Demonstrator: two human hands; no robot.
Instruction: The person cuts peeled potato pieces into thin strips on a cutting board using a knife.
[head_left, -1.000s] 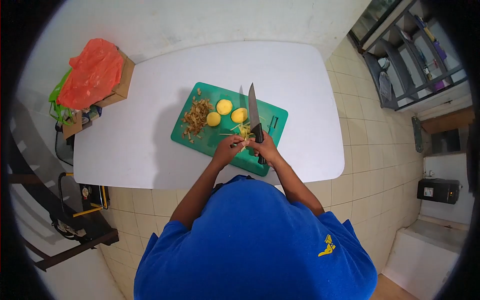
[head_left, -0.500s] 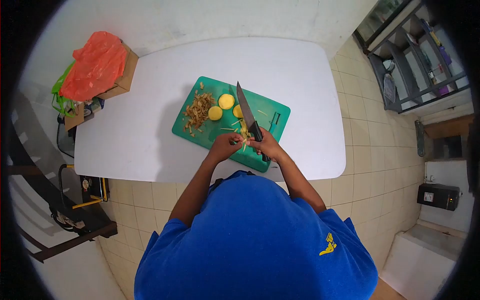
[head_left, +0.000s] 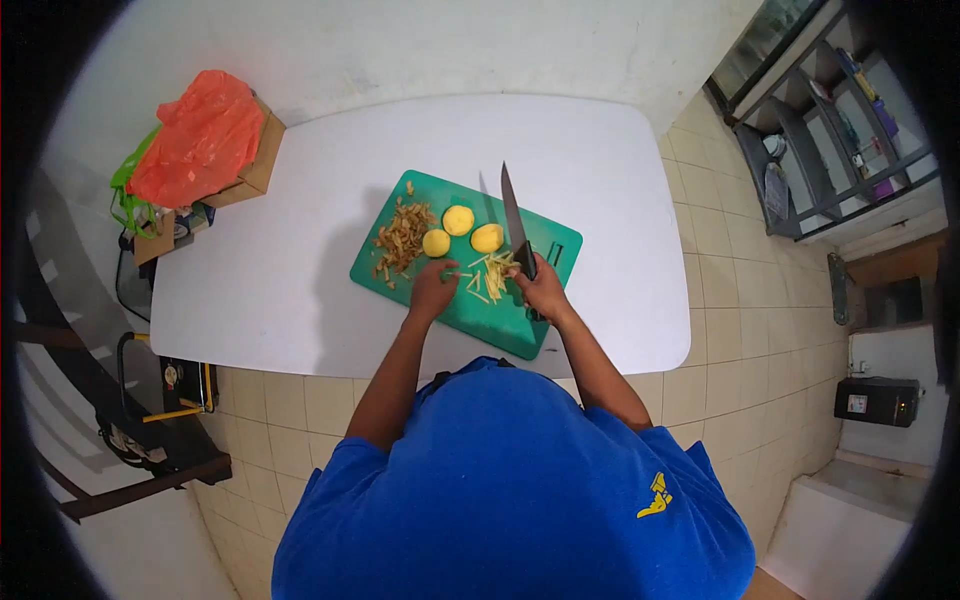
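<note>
My right hand (head_left: 542, 287) is closed round the black handle of a kitchen knife (head_left: 513, 205), its blade pointing away across the green cutting board (head_left: 500, 320). Beneath and beside that hand lies a small heap of thin yellow potato strips (head_left: 496, 275). My left hand (head_left: 434, 288) is over the board's near left part, its fingertips pinched at the end of a single potato strip (head_left: 463, 274). Behind the hands sit several peeled potato pieces (head_left: 458, 220). A pile of brown peelings (head_left: 405, 238) covers the board's left side.
The board lies on a white table (head_left: 620, 200) against a wall. At the table's far left corner stands a cardboard box (head_left: 262, 160) topped with a red plastic bag (head_left: 200, 140). A grey shelf rack (head_left: 800, 150) stands on the right beyond the tiled floor.
My left hand has moved left, away from my right hand, to a strip near the peelings. My right hand and the knife have shifted slightly right, showing more of the strip heap.
</note>
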